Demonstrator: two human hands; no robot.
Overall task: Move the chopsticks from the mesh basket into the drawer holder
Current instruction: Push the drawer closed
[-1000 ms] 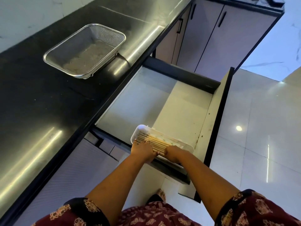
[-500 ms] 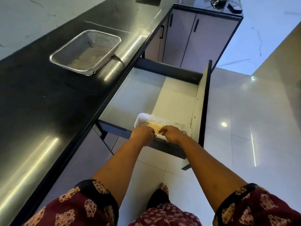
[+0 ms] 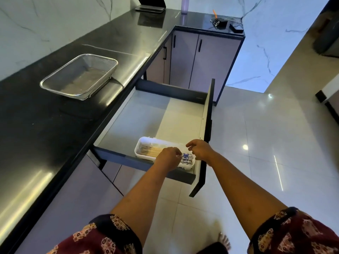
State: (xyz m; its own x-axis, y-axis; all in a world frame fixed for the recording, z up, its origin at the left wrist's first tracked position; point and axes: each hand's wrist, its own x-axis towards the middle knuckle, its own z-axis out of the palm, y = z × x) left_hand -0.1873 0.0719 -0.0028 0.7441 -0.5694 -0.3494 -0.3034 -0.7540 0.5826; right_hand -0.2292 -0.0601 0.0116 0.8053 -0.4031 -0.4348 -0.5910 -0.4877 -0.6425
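Observation:
The steel mesh basket (image 3: 78,76) sits empty on the black counter. Below it the drawer (image 3: 146,114) is pulled out. A white holder (image 3: 141,143) lies at its near right corner with several wooden chopsticks (image 3: 150,152) lying flat inside, their blue-patterned ends (image 3: 186,159) pointing right. My left hand (image 3: 167,157) hovers over the holder, fingers curled down at the patterned ends; whether it grips them is hidden. My right hand (image 3: 200,149) is just above the holder's right end, fingers loosely apart and holding nothing.
The drawer's dark front panel (image 3: 207,136) stands out to the right over the glossy tiled floor (image 3: 266,143). Grey cabinet doors (image 3: 198,59) lie beyond. A bottle (image 3: 185,5), cables (image 3: 220,22) and a dark appliance (image 3: 150,4) are on the far counter.
Both hands have lifted off the chopsticks, and the right hand has moved up and to the right. The patterned ends now show. The camera has tilted up and back.

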